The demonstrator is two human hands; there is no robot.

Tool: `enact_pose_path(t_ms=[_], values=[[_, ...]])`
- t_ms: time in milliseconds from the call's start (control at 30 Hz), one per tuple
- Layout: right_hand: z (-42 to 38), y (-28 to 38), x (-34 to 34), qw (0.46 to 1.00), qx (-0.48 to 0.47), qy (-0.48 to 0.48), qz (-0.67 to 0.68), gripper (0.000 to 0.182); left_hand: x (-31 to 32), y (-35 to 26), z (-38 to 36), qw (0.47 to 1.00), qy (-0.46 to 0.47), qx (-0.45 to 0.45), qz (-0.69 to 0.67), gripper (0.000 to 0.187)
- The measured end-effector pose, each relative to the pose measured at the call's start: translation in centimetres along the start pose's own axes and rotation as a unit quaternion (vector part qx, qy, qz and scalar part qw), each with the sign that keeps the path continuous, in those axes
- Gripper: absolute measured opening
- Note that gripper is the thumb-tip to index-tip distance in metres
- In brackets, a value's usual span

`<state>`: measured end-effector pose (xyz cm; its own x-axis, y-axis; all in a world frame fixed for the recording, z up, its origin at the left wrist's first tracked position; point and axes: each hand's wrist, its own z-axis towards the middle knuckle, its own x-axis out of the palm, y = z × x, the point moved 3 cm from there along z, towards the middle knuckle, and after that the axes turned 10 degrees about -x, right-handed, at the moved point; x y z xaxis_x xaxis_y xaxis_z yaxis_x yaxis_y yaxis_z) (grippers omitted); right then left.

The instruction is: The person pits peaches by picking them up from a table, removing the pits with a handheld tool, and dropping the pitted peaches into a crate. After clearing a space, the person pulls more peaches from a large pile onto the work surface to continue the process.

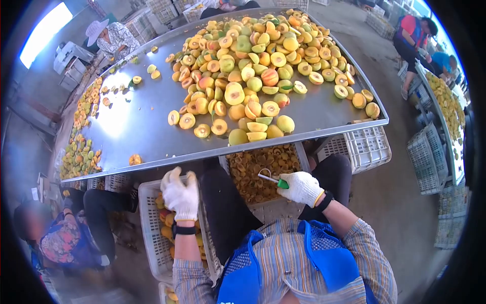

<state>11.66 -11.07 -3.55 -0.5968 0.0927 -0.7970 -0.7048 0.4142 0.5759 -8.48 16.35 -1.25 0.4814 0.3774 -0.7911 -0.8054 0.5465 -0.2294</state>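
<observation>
Our right hand point(302, 188) held a looped tool point(273, 179), likely light, stiff, best gripped by its green handle point(282, 184). Our left hand point(180, 196) curved, partly open, above a crate point(151, 228)

Site: fruit-processing workshop, shared floor.
Evidence: broad metal table point(147, 126) at 12 o'clock bears heaped halved fruit point(253, 76); second fruit-covered table point(458, 169) at 3 o'clock, plastic crates point(428, 157) alongside. Two workers point(416, 38) sit near 2 o'clock, another point(114, 40) at 11. Bare hard floor point(385, 202); bright opening point(45, 33) at 10.
</observation>
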Motion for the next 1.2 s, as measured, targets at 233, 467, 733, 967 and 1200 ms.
enact_pose_path(t_ms=[233,467,733,967,1200], values=[[0.6,0.0,1.0,0.999,0.004,0.026,0.02,0.041,8.4,-16.1,4.9,0.942,0.299,0.151,-0.039,0.043],[1.0,-0.2,1.3,0.999,-0.017,0.025,0.021,0.042,10.8,-17.4,6.7,0.879,0.454,0.141,0.043,0.055],[0.7,0.9,-0.5,0.999,-0.002,0.007,0.05,0.041,10.2,-11.7,6.8,0.88,0.442,0.001,-0.173,0.051],[0.1,2.4,0.2,0.999,0.014,0.009,0.042,0.039,9.8,-18.1,6.7,0.881,0.469,0.038,0.04,0.049],[-0.1,1.0,0.8,0.998,-0.024,0.022,0.059,0.041,9.9,-15.5,7.9,0.885,0.462,0.032,0.041,0.068]])
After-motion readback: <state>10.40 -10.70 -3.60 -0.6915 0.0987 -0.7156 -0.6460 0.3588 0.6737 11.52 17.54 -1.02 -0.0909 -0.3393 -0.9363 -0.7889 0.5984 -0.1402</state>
